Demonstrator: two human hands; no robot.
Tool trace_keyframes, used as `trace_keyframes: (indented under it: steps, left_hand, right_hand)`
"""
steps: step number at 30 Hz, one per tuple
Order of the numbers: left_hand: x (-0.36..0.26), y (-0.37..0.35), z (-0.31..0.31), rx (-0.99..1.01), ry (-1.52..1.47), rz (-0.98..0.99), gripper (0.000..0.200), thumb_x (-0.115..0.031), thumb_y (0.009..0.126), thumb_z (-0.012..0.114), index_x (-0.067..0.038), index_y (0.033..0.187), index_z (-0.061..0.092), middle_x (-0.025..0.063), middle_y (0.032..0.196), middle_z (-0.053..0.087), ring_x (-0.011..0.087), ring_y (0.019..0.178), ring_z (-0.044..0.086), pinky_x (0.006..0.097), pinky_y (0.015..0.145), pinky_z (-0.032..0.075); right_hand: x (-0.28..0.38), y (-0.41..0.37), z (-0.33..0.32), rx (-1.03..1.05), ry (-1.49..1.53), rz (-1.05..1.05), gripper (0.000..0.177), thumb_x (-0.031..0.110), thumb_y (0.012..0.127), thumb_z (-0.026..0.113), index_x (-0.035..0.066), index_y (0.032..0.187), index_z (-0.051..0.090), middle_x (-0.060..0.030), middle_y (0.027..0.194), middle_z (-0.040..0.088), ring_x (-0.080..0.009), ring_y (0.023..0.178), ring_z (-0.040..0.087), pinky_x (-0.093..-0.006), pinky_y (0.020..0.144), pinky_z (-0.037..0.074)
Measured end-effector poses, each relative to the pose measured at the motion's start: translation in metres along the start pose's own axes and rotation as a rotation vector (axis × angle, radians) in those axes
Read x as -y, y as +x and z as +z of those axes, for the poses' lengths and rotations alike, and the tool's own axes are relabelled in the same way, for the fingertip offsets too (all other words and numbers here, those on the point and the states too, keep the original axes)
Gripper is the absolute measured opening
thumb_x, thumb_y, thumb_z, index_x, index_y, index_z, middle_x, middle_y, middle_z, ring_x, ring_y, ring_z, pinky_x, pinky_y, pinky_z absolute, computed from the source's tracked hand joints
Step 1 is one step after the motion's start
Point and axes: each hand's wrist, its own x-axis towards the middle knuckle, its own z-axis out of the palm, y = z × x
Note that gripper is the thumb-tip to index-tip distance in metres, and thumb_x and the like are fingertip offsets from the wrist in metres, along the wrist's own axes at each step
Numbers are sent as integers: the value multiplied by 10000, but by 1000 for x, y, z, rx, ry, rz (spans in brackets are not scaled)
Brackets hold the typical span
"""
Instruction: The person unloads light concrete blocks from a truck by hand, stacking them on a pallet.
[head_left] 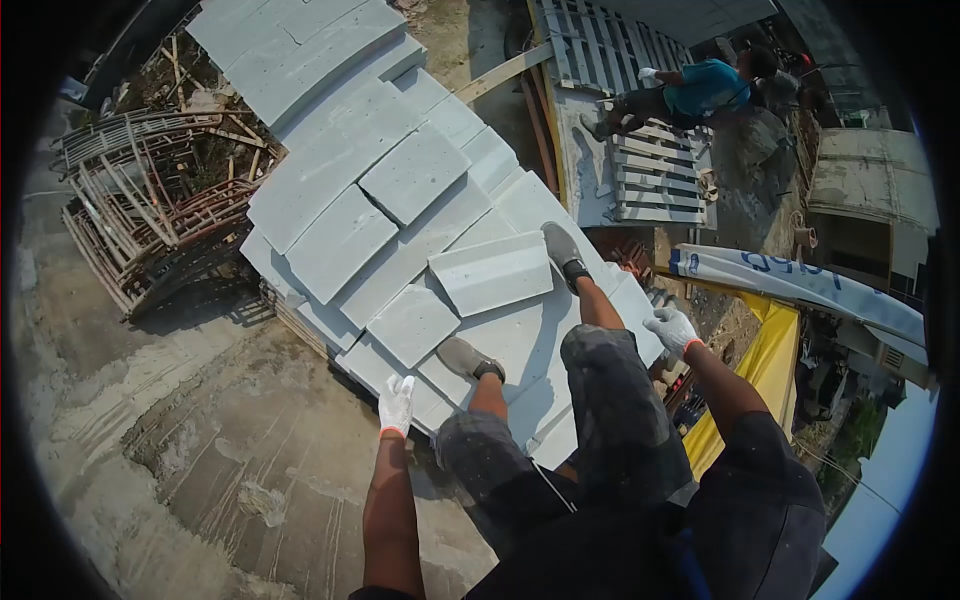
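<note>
I look down at my own legs as I stand on a stack of pale grey curved slabs (340, 160). One shoe (563, 252) rests beside a loose slab (492, 270) lying on top of the pile. My left hand (396, 405), in a white glove, hangs at the near edge of the stack with fingers loosely apart and holds nothing. My right hand (672, 330), also gloved, is out to the side above the stack's right edge, fingers spread and empty.
A bare concrete floor (200, 450) lies on the left. Curved rusty metal frames (150, 210) are piled at the far left. Another person in a blue shirt (700, 90) crouches on slatted pallets (655, 170) at the top right. Yellow sheeting (770, 370) lies at right.
</note>
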Motion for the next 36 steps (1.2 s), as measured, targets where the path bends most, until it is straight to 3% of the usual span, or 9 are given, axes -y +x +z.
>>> trace_keyframes:
  steps: [3,8,16,19,23,24,27,33,36]
  left_hand:
    - [18,29,-83,-104,542,-113,721,-378,913,715,133,1366,484,261,1331,600,319,1251,581,379,1062,432]
    - [-17,3,-116,-232,486,-21,659,-365,911,704,119,1326,535,266,1314,612,338,1225,594,388,1044,447]
    - [-62,6,11,66,250,-63,421,-281,956,669,95,1129,594,41,830,589,132,728,493,309,666,440]
    - [-51,8,75,91,223,1,425,-270,956,666,89,1168,583,55,891,602,114,774,536,287,674,462]
    - [-110,-44,178,332,394,-10,620,-306,941,677,79,1389,486,187,1329,606,225,1223,587,336,1008,471]
    - [-196,-103,225,436,434,-114,670,-323,935,681,71,1428,457,218,1381,579,264,1270,571,357,1060,436]
    - [-227,-123,276,517,599,173,672,-280,950,678,75,1453,410,237,1414,540,283,1319,537,354,1086,430]
    - [-302,-160,324,534,165,132,651,-192,978,653,83,1482,346,230,1452,496,266,1338,508,339,1101,420]
    - [-319,-167,318,468,295,218,632,-190,982,654,76,1477,363,216,1439,508,259,1316,522,329,1081,439]
  right_hand:
    - [-46,-45,-6,23,16,111,731,416,809,727,-93,1312,576,-239,1254,657,-326,1152,647,-369,987,493]
    - [-86,-92,28,172,21,136,737,432,813,724,-90,1312,578,-248,1245,658,-342,1156,645,-372,1001,489]
    - [-43,-101,28,161,270,96,750,462,848,685,-44,1381,533,-225,1279,648,-320,1204,618,-359,1022,470]
    - [-45,-113,1,204,361,91,738,470,855,674,-32,1379,541,-207,1261,659,-298,1188,626,-360,1012,469]
    - [-110,-89,15,252,468,98,737,487,856,683,-32,1364,556,-214,1245,662,-301,1176,630,-366,1008,469]
    - [-130,-83,17,242,483,149,737,482,855,685,-36,1363,556,-222,1244,660,-306,1172,631,-368,1007,470]
    - [-190,-57,12,217,456,179,702,445,850,704,-55,1326,576,-233,1232,661,-316,1150,636,-371,995,476]
    - [-261,5,-12,64,762,417,631,388,847,724,-67,1268,606,-222,1210,671,-305,1128,642,-369,974,483]
    - [-274,58,2,-23,870,385,622,376,854,719,-64,1278,602,-221,1218,668,-291,1138,636,-361,977,482]
